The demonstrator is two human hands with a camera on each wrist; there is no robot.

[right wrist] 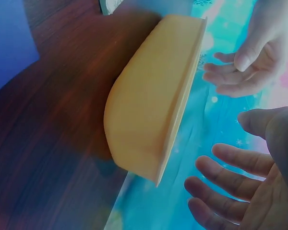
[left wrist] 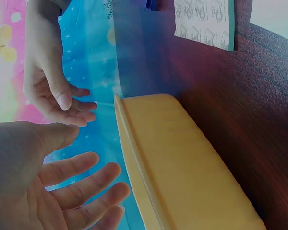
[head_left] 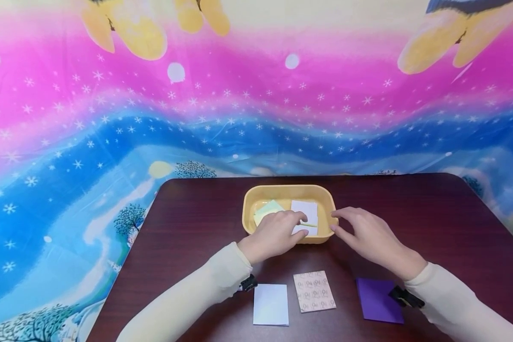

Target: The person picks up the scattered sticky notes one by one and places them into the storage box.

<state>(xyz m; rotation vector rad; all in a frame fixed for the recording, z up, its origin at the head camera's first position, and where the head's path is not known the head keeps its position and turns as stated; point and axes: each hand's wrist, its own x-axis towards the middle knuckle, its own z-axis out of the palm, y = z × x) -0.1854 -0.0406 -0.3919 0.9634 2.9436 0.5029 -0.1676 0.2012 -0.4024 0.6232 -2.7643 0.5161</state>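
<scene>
A yellow plastic basin (head_left: 288, 189) stands near the table's far edge. Inside lie a pale green paper (head_left: 270, 207) and a white paper (head_left: 305, 207), with a thin yellowish strip (head_left: 309, 225) across the white one. Over the basin's near side hovers my left hand (head_left: 273, 233), its fingers relaxed and apart; it covers part of the papers. My right hand (head_left: 369, 235) is at the basin's right end, thumb and fingers spread close to the rim. Both wrist views show bare palms, the left hand (left wrist: 81, 184) and right hand (right wrist: 240, 182) holding nothing.
Nearer on the dark wooden table (head_left: 188, 218) lie a white note pad (head_left: 271, 305), a pad with a printed pattern (head_left: 314, 291) and a purple square pad (head_left: 378, 301). The right sleeve overlaps the purple one. A colourful cloth (head_left: 256, 104) hangs behind the table.
</scene>
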